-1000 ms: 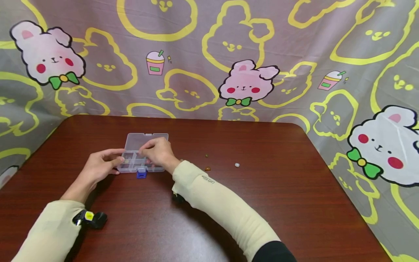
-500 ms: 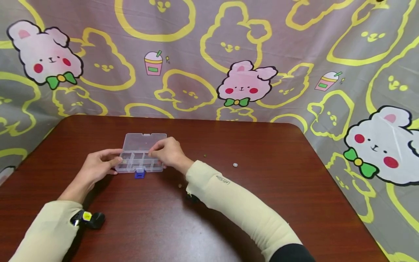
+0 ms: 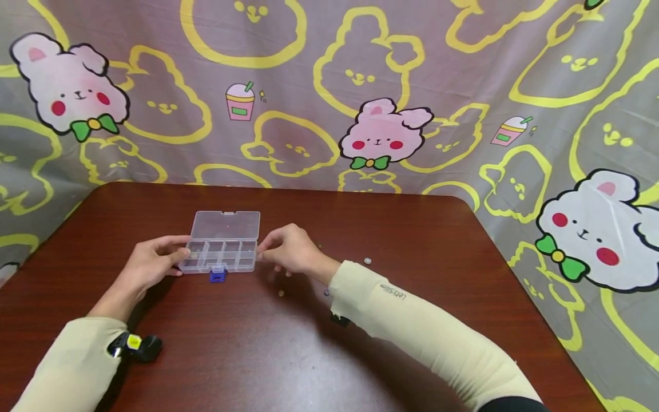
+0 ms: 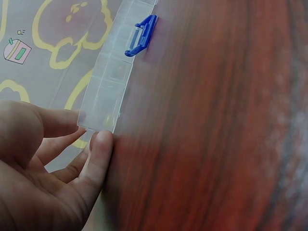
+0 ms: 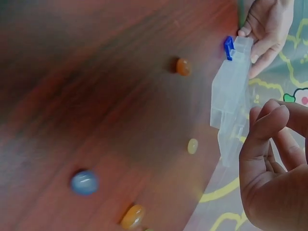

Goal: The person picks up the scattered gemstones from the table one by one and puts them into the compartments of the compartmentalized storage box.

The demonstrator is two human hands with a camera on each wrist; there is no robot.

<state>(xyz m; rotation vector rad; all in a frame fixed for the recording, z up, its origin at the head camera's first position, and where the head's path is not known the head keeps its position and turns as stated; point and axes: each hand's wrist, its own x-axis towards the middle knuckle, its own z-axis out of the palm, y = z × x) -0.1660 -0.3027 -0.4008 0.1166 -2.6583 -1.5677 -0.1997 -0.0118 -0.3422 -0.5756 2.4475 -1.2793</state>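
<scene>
The clear compartment box (image 3: 239, 267) lies with its lid (image 3: 226, 224) raised at the back and its blue latch (image 3: 218, 276) at the front. My left hand (image 3: 151, 264) grips its left end between thumb and fingers; the left wrist view shows this hand (image 4: 57, 159) at the box's end (image 4: 103, 103), a yellowish bit inside. Just right of the box is my right hand (image 3: 293, 250). In the right wrist view, thumb and finger of this hand (image 5: 274, 163) meet at the tips, other fingers curled, with nothing visible between them.
On the brown table (image 3: 247, 355) small stones lie scattered: a white one (image 3: 368, 261), a pale one (image 3: 281, 293) and a bluish one (image 3: 326, 292). The right wrist view shows orange (image 5: 183, 67), yellow (image 5: 192, 146) and blue-grey (image 5: 84, 182) stones. A patterned cloth (image 3: 288, 68) hangs behind.
My right hand has moved rightward from over the compartments to beside the box's right end, and more of the compartments shows. My left hand has kept its grip on the box.
</scene>
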